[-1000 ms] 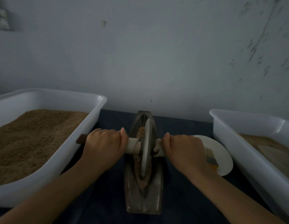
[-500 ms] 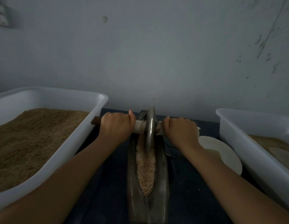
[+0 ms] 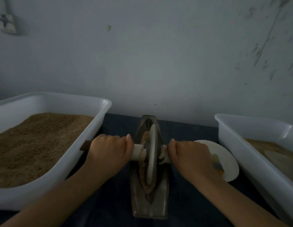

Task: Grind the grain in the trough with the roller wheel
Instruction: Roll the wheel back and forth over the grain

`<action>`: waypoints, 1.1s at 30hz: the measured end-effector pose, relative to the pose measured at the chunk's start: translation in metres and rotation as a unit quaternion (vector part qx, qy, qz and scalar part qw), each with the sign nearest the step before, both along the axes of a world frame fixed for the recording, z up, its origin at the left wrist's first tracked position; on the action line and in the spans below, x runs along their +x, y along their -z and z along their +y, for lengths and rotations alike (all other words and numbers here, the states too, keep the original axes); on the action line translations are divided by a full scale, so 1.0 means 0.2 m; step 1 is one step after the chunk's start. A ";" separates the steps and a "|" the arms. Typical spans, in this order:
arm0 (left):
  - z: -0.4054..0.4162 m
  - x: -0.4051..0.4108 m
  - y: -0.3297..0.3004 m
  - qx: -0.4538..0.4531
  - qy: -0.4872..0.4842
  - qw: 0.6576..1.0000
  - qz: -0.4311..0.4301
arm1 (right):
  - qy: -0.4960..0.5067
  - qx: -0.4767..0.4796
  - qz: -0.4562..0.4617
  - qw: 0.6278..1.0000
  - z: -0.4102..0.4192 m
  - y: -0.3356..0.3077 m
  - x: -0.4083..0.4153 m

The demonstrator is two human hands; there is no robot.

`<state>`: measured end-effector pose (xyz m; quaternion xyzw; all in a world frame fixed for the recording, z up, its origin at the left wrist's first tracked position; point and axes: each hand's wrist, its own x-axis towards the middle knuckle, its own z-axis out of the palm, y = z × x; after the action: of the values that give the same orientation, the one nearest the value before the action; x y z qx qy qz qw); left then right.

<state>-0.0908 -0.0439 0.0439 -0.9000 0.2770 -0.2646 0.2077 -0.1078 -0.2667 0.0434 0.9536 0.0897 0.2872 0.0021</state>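
Observation:
A long, narrow metal trough (image 3: 162,199) lies lengthwise on the dark table, with brownish grain (image 3: 143,167) along its groove. The grey roller wheel (image 3: 151,154) stands on edge in the groove, about mid-trough. A pale-wrapped axle handle (image 3: 138,152) runs through the wheel. My left hand (image 3: 108,153) grips the handle left of the wheel; my right hand (image 3: 190,157) grips it on the right. The handle's dark left tip (image 3: 85,145) pokes out past my left hand.
A big white tub (image 3: 73,159) filled with brown grain stands at the left. Another white tub (image 3: 237,145) stands at the right. A white plate (image 3: 229,164) with a small scraper lies between the trough and the right tub. A wall closes off the back.
The wheel was pushed to the trough's far end half a second ago; it has now rolled back toward me to mid-trough. Both hands kept their grip.

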 end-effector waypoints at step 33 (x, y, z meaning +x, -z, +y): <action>-0.01 0.04 -0.01 -0.048 -0.003 0.999 -0.002 | 0.009 -0.015 -0.035 0.999 0.02 0.00 0.03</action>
<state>-0.0830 -0.0458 0.0454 -0.9093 0.2606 -0.2787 0.1661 -0.1017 -0.2636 0.0436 0.9438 0.0850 0.3186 0.0222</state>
